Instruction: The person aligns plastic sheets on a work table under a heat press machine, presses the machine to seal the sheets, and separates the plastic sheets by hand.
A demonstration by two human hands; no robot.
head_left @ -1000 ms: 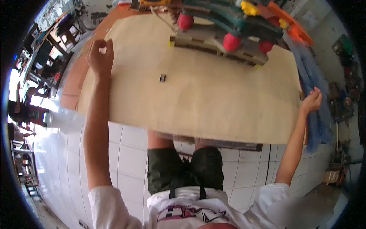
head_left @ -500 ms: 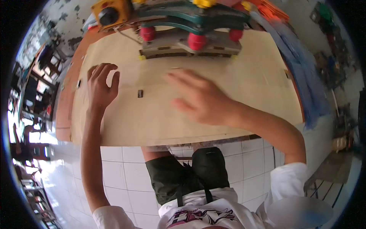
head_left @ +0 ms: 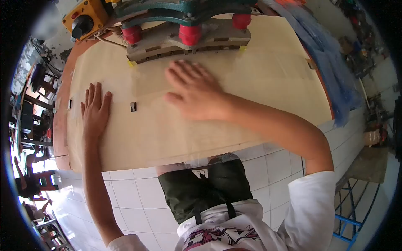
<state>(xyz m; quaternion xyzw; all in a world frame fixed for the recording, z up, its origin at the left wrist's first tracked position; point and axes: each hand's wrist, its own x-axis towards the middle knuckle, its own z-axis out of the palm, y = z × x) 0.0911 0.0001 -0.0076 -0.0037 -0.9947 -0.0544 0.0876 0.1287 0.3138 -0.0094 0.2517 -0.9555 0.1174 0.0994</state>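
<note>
My left hand (head_left: pixel 96 110) lies flat on the left part of a pale sheet-covered table (head_left: pixel 167 146), its fingers spread and holding nothing. To its right a small dark rectangular piece (head_left: pixel 133 107) rests on the sheet. My right hand (head_left: pixel 197 93) is over the middle of the sheet, palm down with fingers apart, slightly blurred and with nothing in it. Just beyond its fingertips stands a green machine head (head_left: pixel 167 11) with red round knobs (head_left: pixel 189 34) above a grey metal block (head_left: pixel 167 44).
A yellow control box (head_left: pixel 85 20) with a black knob is at the back left. Bluish plastic film (head_left: pixel 322 71) hangs along the right edge. A blue metal frame (head_left: pixel 349 221) stands at the lower right. At the far left a person (head_left: pixel 26 180) is partly visible.
My right hand has come from the table's right edge to the middle. My left hand has gone from curled fingers to flat on the sheet. The view has shifted, moving the machine leftward in frame.
</note>
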